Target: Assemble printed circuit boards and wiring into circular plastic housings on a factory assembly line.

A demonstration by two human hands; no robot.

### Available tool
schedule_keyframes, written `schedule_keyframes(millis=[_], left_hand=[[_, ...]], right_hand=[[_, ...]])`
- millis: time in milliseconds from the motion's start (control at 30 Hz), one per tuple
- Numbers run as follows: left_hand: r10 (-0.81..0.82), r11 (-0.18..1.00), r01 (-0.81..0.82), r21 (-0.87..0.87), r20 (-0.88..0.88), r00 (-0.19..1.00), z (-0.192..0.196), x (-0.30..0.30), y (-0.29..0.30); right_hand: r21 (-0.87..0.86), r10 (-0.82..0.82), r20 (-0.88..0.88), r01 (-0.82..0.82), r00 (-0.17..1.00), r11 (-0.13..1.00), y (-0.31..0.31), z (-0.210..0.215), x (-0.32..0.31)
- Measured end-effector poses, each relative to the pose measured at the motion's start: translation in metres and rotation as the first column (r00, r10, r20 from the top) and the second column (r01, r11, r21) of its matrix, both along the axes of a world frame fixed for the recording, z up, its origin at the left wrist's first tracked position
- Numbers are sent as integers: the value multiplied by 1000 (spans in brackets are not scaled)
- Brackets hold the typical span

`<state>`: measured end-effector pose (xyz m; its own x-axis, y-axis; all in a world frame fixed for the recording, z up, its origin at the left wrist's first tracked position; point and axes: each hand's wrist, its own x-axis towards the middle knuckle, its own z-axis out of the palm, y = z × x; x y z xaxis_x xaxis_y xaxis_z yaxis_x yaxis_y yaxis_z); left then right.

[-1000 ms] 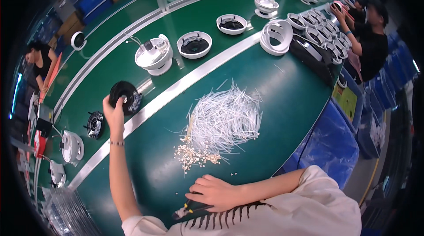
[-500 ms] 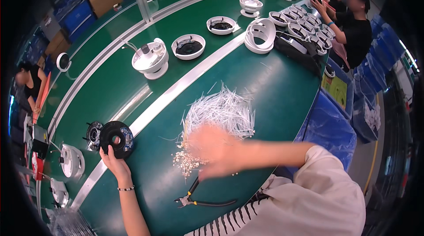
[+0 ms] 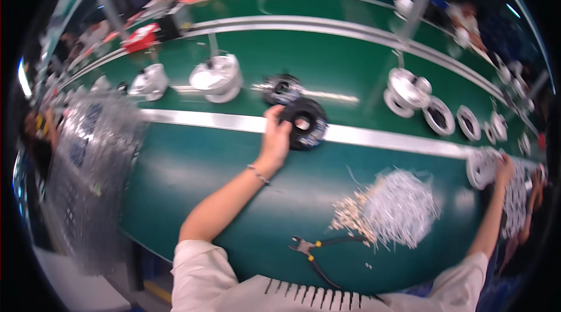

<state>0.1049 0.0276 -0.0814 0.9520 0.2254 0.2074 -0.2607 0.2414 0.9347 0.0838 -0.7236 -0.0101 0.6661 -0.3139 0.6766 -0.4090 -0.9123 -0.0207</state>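
Note:
My left hand grips the edge of a round black disc with a hole in the middle and a circuit board along one side. It is held up over the pale metal rail. Right behind it on the green belt lies a second black ring-shaped part. Far to the right, my outstretched right hand is closed on the rim of a white ring-shaped housing; motion blurs its fingers somewhat. Cutting pliers with black and yellow handles lie apart from both hands, near my body.
A heap of white cable ties and small beige connectors lie on the green table. White lamp-like housings stand along the belt. Clear plastic bags pile at left. Co-workers sit across and at far right.
The view has swung left. My right hand has moved from above the cable ties and connectors to the white housing at far right. My left hand still holds the black disc.

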Motion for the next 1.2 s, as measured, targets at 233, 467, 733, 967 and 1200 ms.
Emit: schedule_keyframes(millis=[233, 467, 733, 967, 1200], left_hand=[[-100, 987, 97, -131, -17, 995, -3, -10, -5], [-51, 986, 60, -153, 60, 997, -9, -3, -3], [-88, 995, 92, -50, 65, 994, -6, -7, -10], [-71, 997, 70, -18, -33, 997, -4, -8, -12], [-123, 981, 130, -147, 58, 991, -11, 4, -4]], right_hand=[[133, 378, 360, -448, 853, 884, 160, 71, -13], [346, 973, -182, -918, 138, 195, 476, 48, -118], [515, 920, -295, -768, 258, 381, 541, -20, -151], [641, 934, -348, -709, 73, 294, 568, 29, -175], [638, 838, -546, -645, 5, 420, 576, 20, -180]])
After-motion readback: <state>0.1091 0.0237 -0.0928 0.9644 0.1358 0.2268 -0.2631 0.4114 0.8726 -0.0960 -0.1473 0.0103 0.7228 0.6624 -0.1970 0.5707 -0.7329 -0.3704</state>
